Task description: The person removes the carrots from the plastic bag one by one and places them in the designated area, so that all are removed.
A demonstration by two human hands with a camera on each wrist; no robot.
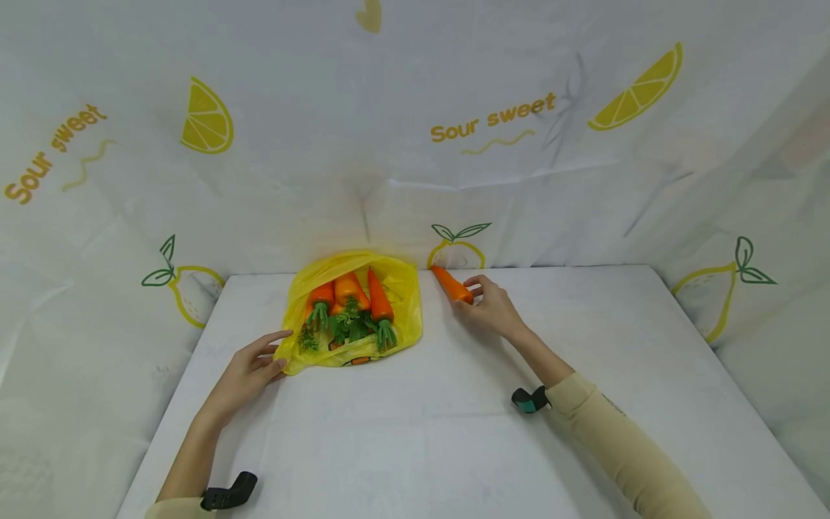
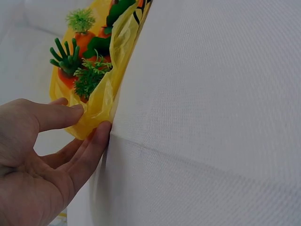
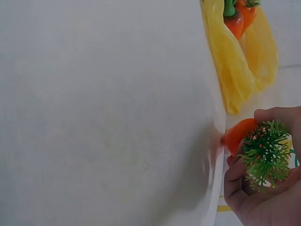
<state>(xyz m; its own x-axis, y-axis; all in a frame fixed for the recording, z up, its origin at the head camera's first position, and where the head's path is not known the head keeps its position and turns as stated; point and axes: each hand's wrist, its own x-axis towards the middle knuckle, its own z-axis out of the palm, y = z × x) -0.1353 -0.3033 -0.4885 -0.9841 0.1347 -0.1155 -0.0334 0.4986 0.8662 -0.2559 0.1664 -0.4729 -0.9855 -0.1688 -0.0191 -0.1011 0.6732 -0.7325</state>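
A yellow plastic bag (image 1: pixel 407 317) lies on the table with its mouth facing the front. Inside it are several toy carrots (image 1: pixel 380 297) with green tops, some leafy and some stubby. My left hand (image 1: pixel 249 371) pinches the bag's left front edge; in the left wrist view the thumb is over the yellow film and the fingers are beneath. To the right of the bag, my right hand (image 1: pixel 491 308) grips another orange carrot (image 1: pixel 450 284) by its thick end, its tip pointing away to the back left. Its feathery green top (image 3: pixel 268 153) shows in the right wrist view.
The white table (image 1: pixel 402 447) ends at the back against a hanging white cloth (image 1: pixel 311 180) printed with lemons and lettering. The same cloth hangs along both sides. Each wrist wears a dark camera mount, such as the right one (image 1: pixel 530 400).
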